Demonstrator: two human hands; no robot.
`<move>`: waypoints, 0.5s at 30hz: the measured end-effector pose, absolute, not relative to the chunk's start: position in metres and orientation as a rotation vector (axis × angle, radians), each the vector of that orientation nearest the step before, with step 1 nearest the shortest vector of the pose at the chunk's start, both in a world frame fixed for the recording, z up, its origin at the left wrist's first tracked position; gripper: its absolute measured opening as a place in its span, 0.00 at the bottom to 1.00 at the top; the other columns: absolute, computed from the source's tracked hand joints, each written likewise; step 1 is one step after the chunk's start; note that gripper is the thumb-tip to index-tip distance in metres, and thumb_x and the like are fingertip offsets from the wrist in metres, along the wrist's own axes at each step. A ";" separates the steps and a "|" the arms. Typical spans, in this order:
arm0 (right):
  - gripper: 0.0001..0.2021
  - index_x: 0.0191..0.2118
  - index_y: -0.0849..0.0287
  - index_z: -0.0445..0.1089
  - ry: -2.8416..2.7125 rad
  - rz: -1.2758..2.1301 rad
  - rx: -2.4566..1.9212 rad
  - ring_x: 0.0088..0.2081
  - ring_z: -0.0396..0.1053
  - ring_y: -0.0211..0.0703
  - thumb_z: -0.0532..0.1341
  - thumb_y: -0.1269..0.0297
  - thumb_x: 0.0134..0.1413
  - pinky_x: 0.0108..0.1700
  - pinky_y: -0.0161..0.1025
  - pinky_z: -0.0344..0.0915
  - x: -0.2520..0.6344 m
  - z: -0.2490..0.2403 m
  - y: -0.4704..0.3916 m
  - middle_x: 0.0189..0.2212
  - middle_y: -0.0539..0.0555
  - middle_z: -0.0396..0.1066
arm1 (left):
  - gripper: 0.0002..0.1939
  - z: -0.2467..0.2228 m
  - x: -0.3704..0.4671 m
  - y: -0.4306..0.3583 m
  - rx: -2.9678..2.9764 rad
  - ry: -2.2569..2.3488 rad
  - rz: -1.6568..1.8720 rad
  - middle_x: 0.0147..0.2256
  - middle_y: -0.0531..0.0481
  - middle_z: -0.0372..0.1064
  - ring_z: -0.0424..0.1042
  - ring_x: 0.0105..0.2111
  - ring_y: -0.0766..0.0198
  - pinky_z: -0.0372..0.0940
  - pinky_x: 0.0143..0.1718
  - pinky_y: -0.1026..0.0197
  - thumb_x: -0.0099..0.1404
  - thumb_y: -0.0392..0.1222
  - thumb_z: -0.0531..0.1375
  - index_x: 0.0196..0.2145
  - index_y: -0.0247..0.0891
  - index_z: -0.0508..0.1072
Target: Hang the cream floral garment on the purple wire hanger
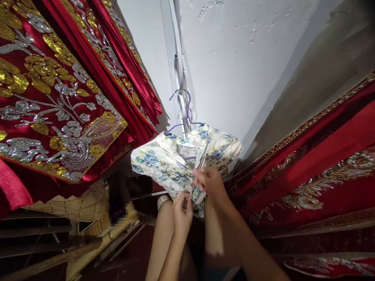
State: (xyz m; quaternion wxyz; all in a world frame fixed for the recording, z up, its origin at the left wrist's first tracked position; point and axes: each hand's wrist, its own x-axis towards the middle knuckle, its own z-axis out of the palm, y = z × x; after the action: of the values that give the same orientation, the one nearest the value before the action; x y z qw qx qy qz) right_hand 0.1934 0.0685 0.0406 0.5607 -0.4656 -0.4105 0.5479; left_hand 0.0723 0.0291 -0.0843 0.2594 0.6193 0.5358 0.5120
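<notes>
A white floral shirt [166, 166] with blue and yellow print hangs in front of me on a purple wire hanger [188, 103]. Its collar is parted at the top. With fingers pinched, my left hand [182, 208] grips the edge of the shirt's front opening low down. My right hand [208, 180] sits higher and to the right, its fingers closed on the other side of the same opening. Any buttons between the fingers are too small to make out. The lower part of the shirt hangs between my knees, partly behind my hands.
Red cloths with gold and silver sequins [73, 89] hang at the left. More red embroidered fabric [316, 179] is on the right. A pale wall [234, 58] with a white metal strip [171, 39] stands ahead. Wooden furniture [84, 253] is at lower left.
</notes>
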 end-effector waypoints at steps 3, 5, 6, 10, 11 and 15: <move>0.16 0.23 0.59 0.72 -0.972 1.287 -0.997 0.15 0.54 0.29 0.71 0.52 0.45 0.17 0.33 0.47 0.202 0.084 0.099 0.17 0.48 0.69 | 0.11 -0.085 0.072 0.039 1.733 1.422 1.346 0.29 0.50 0.66 0.68 0.32 0.59 0.63 0.37 0.60 0.70 0.43 0.56 0.29 0.40 0.68; 0.16 0.26 0.60 0.74 -0.954 1.289 -0.936 0.15 0.54 0.28 0.71 0.52 0.45 0.17 0.32 0.47 0.204 0.105 0.111 0.20 0.48 0.70 | 0.11 -0.081 0.070 0.045 1.770 1.400 1.320 0.28 0.51 0.66 0.68 0.32 0.59 0.62 0.37 0.60 0.69 0.41 0.56 0.28 0.40 0.68; 0.16 0.27 0.61 0.74 -0.951 1.291 -0.911 0.15 0.55 0.28 0.71 0.52 0.46 0.17 0.32 0.47 0.203 0.111 0.114 0.20 0.48 0.71 | 0.11 -0.079 0.069 0.048 1.786 1.389 1.308 0.28 0.51 0.66 0.68 0.31 0.60 0.62 0.36 0.61 0.68 0.40 0.56 0.27 0.40 0.67; 0.14 0.29 0.60 0.72 -0.995 1.312 -0.881 0.16 0.58 0.30 0.70 0.53 0.48 0.17 0.32 0.49 0.196 0.111 0.110 0.19 0.46 0.70 | 0.05 -0.054 0.059 0.057 1.803 1.359 1.291 0.29 0.50 0.70 0.71 0.31 0.60 0.64 0.36 0.61 0.66 0.39 0.59 0.31 0.39 0.71; 0.14 0.30 0.59 0.72 -1.007 1.308 -0.891 0.16 0.59 0.31 0.69 0.53 0.49 0.18 0.32 0.50 0.194 0.108 0.107 0.19 0.46 0.69 | 0.04 -0.042 0.057 0.060 1.793 1.354 1.313 0.31 0.50 0.72 0.72 0.33 0.60 0.66 0.39 0.60 0.66 0.40 0.59 0.36 0.39 0.73; 0.13 0.29 0.58 0.70 -1.086 1.242 -0.934 0.17 0.60 0.32 0.67 0.54 0.52 0.20 0.33 0.53 0.195 0.107 0.094 0.18 0.46 0.69 | 0.20 0.027 0.050 0.080 1.823 1.265 1.627 0.39 0.47 0.73 0.73 0.41 0.61 0.66 0.48 0.59 0.73 0.42 0.57 0.60 0.39 0.68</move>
State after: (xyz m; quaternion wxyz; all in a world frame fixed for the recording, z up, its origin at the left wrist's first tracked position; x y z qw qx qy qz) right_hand 0.1947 0.0938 0.1067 0.5835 -0.4000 -0.4652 0.5321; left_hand 0.0502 0.0805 0.0268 0.1939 0.6501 0.4509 0.5800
